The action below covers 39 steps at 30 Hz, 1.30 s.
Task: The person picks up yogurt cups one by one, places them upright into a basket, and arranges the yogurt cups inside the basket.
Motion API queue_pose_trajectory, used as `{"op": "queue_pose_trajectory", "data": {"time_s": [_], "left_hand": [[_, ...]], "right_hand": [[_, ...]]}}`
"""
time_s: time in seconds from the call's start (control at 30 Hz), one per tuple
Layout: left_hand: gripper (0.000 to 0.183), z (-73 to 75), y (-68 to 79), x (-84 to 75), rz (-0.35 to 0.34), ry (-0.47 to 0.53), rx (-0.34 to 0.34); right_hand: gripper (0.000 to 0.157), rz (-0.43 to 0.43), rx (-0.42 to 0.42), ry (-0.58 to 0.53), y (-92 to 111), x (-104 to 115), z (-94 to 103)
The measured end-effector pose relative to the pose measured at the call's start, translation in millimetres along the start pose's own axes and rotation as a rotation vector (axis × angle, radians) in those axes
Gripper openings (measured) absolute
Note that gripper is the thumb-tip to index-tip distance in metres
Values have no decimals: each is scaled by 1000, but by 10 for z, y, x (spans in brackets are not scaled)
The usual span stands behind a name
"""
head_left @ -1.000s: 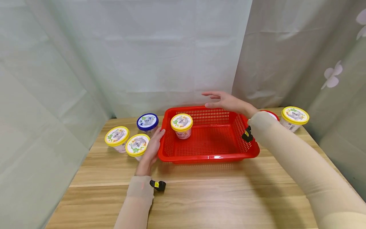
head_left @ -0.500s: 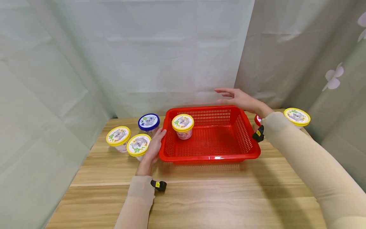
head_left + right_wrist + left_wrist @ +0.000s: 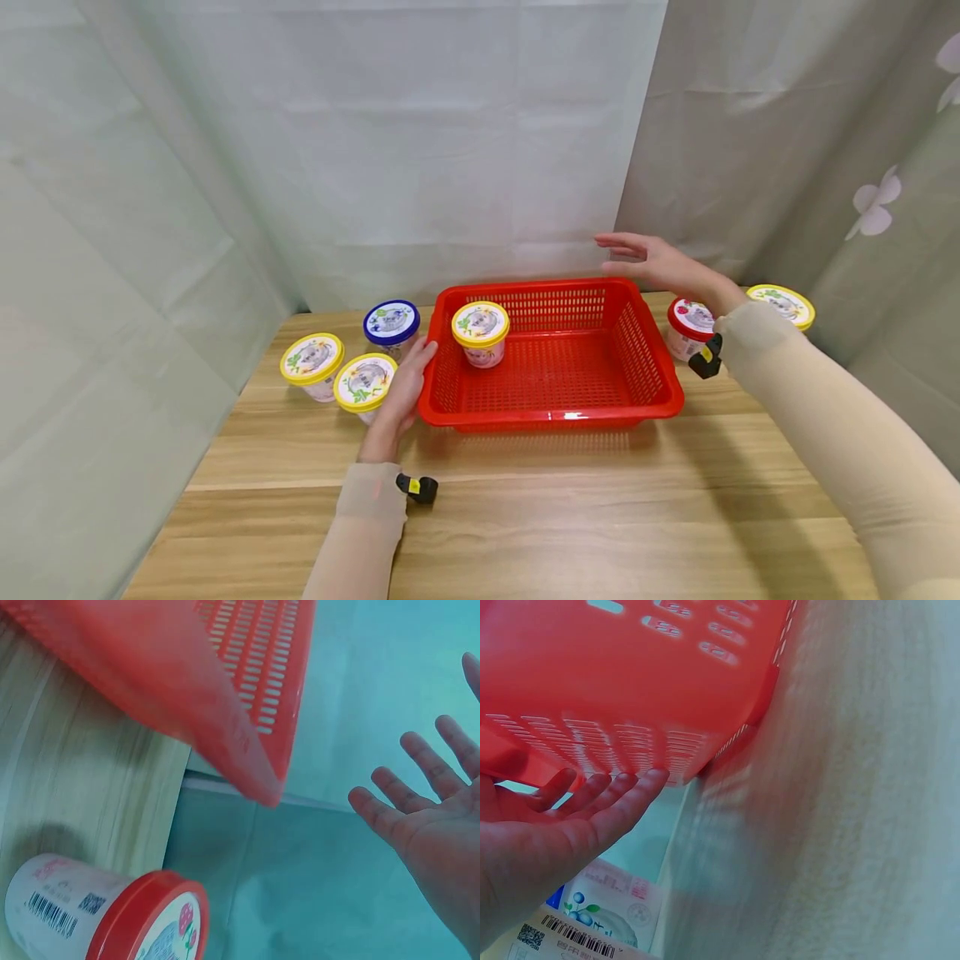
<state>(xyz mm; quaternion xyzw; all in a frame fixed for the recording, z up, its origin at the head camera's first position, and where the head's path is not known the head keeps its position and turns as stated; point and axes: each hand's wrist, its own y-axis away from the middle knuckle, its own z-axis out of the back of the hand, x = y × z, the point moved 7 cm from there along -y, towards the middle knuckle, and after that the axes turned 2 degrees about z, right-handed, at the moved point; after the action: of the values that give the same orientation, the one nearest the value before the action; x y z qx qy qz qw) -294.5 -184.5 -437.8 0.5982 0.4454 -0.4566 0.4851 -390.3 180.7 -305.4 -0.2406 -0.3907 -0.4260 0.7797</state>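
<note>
A red plastic basket (image 3: 551,414) stands on the wooden table with one yellow-lidded paper tub (image 3: 481,325) inside, at its left end. My left hand (image 3: 402,385) is at the basket's left rim. Seen from the left wrist, its fingers (image 3: 634,799) extend along the outside of the slotted wall, and the thumb is hidden. My right hand (image 3: 658,265) is raised beyond the basket's back right corner, fingers spread and holding nothing. Below its wrist, a red-lidded tub (image 3: 686,327) stands on the table beside the basket; the right wrist view shows this tub (image 3: 64,904) too.
Left of the basket stand a blue-lidded tub (image 3: 392,323) and two yellow-lidded tubs, one nearer (image 3: 365,382) and one farther left (image 3: 312,364). Another yellow-lidded tub (image 3: 780,304) at the far right is partly behind the right sleeve. Pale curtains (image 3: 420,150) hang behind the table (image 3: 525,525).
My right hand has moved right, from over the basket's back rim to past its right corner, uncovering the red-lidded tub. The left hand stays at the basket's rim.
</note>
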Motion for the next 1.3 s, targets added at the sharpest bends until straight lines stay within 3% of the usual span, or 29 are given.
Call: {"op": "queue_pose_trajectory", "data": {"time_s": [0.63,0.93,1.3], "left_hand": [[53,-8,-5,-25,-30,30,27],[52,21,-14,-25,-10,-10,-12],[53,29,-21,-23,-24,-10,0]], "right_hand": [[66,-29,-6,16,236,-230,156],[68,-86,-13,61,358,-385,229],[70,-110,-32,116,513,-525,286]]}}
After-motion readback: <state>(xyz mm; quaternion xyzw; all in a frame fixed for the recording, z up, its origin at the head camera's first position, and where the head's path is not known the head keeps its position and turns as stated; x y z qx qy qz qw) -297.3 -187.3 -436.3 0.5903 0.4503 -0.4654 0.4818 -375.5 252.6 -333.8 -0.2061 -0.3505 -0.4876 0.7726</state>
